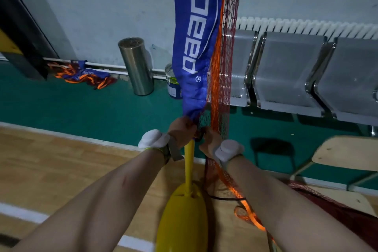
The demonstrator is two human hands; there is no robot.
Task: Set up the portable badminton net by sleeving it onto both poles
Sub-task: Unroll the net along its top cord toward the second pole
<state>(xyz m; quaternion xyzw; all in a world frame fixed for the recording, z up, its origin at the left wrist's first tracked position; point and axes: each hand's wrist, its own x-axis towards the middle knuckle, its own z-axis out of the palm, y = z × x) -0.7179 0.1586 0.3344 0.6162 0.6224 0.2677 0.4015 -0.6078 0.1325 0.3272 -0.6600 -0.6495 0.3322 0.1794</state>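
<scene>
Blue fabric sleeve (195, 47) bunches where both hands' fingers (189, 126) clamp it on the yellow pole (189, 168).

Bare forearms, no sleeves; white padded device (153, 139) strapped on each wrist, grey strap (174, 149), possibly yellow-green edging.

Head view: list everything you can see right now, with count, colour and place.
Pole sleeve: one, blue, upright at centre.
Net mesh: one, red with orange trim, right of sleeve, trailing to floor.
Pole: one, yellow, below sleeve.
Base: one, yellow, on floor.
Bin: one, steel, by wall.
Bucket: one, white, behind sleeve.
Spare net: one, blue-orange, left floor.
Bench seats: three, grey, right.
Chair: one, beige, right.
Left hand, right hand: grip on sleeve bottom.
</scene>
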